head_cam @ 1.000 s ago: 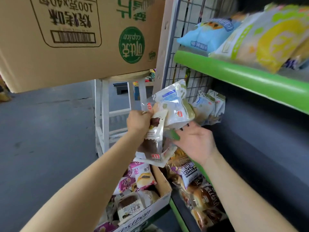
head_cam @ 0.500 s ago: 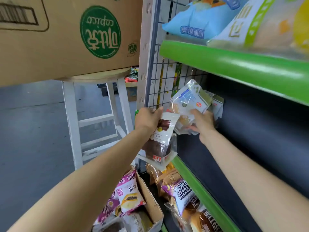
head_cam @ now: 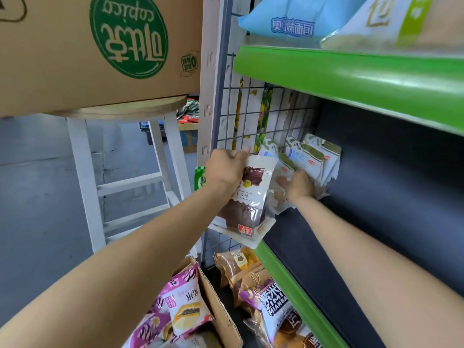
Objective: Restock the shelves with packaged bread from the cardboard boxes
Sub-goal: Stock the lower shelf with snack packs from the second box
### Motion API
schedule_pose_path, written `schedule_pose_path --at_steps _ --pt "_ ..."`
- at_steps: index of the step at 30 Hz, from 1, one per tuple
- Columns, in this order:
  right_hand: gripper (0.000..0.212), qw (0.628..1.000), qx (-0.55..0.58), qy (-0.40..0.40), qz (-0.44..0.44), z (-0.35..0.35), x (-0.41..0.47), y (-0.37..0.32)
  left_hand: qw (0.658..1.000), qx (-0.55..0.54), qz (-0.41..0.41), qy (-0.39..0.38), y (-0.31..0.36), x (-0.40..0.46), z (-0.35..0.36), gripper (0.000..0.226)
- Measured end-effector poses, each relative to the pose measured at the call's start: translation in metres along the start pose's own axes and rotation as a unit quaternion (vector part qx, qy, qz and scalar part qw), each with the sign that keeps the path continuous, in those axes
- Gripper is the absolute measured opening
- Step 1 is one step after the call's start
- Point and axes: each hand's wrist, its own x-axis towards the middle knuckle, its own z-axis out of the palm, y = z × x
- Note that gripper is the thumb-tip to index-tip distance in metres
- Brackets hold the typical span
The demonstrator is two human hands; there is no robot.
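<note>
Two hands at work on the middle shelf (head_cam: pixel 376 197), placing step under way. Left hand (head_cam: pixel 226 169) grips a chocolate bread pack (head_cam: pixel 251 197) by its top edge, fingers curled round the seal, thumb side toward the wire grid panel (head_cam: pixel 251 114); pack hangs below the fingers, its bottom seal just over the shelf's green front lip (head_cam: pixel 283 272). Right hand (head_cam: pixel 297 184) is set against the white-and-green packs (head_cam: pixel 308 162) standing at the shelf's back-left corner; fingers reach into the row, but whether they pinch a pack or only push it I cannot tell, as the hand's back hides them.

Judgement: right hand is seating a pack into the row; next move likely calls for passing the chocolate pack across and standing it upright beside the row w/o toppling it.

Surface: dark shelf board, bare to the right of the right hand's fingers. Below the left hand's fingers, an open cardboard box (head_cam: pixel 218 310) w/ purple-wrapped packs (head_cam: pixel 183 307); more bread on the lower shelf (head_cam: pixel 271 297). Above, an upper shelf (head_cam: pixel 351 71) w/ larger bags. Left of the fingers, a white stool (head_cam: pixel 85 177) carries a large carton (head_cam: pixel 75 46); grey floor (head_cam: pixel 37 197) beyond.
</note>
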Motion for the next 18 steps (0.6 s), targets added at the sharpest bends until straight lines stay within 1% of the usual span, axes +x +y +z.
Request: schedule_pose_path --at_steps 3,5,6,7,8,9,10,11,12,13,14,15,16,18 --pt "0.039 0.997 0.028 -0.066 0.030 0.000 -0.006 0.001 1.000 -0.010 -0.006 -0.004 0.005 -0.007 0.000 0.051" --pt "0.051 0.990 0.072 -0.111 0.043 -0.005 -0.012 0.000 1.000 -0.019 -0.007 -0.011 0.011 -0.013 -0.003 0.051" --pt "0.057 0.989 0.102 -0.101 0.037 -0.011 -0.017 -0.003 0.999 -0.028 -0.005 -0.015 0.014 -0.017 -0.006 0.051" --pt "0.057 0.986 0.149 -0.073 0.026 -0.020 -0.027 -0.008 0.999 -0.033 -0.004 -0.021 0.016 -0.019 -0.008 0.049" --pt "0.052 0.976 0.212 -0.051 0.011 -0.031 -0.040 -0.010 0.999 -0.038 -0.004 -0.027 0.019 -0.022 -0.010 0.047" --pt "0.047 0.958 0.281 -0.057 -0.008 -0.044 -0.057 -0.014 0.998 -0.045 -0.005 -0.035 0.021 -0.025 -0.011 0.045" --pt "0.046 0.939 0.328 -0.099 -0.030 -0.055 -0.076 -0.017 0.998 -0.052 -0.008 -0.047 0.023 -0.028 -0.010 0.043" --pt "0.050 0.928 0.329 -0.165 -0.054 -0.065 -0.095 -0.018 0.996 -0.059 -0.012 -0.062 0.025 -0.032 -0.009 0.040" --pt "0.056 0.925 0.297 -0.225 -0.075 -0.071 -0.113 -0.019 0.995 -0.067 -0.015 -0.078 0.027 -0.036 -0.006 0.039" --pt "0.059 0.927 0.262 -0.254 -0.089 -0.073 -0.123 -0.016 0.993 -0.073 -0.016 -0.093 0.030 -0.041 -0.003 0.037" --pt "0.060 0.934 0.237 -0.249 -0.097 -0.072 -0.127 -0.012 0.991 -0.081 -0.017 -0.105 0.033 -0.045 0.001 0.036" --pt "0.059 0.942 0.233 -0.220 -0.095 -0.071 -0.126 -0.006 0.989 -0.092 -0.019 -0.114 0.035 -0.049 0.005 0.035" --pt "0.053 0.947 0.255 -0.178 -0.080 -0.072 -0.123 -0.001 0.986 -0.109 -0.019 -0.123 0.038 -0.054 0.009 0.032" --pt "0.036 0.943 0.319 -0.082 -0.038 -0.080 -0.116 0.013 0.982 -0.134 -0.009 -0.137 0.039 -0.061 0.018 0.021"
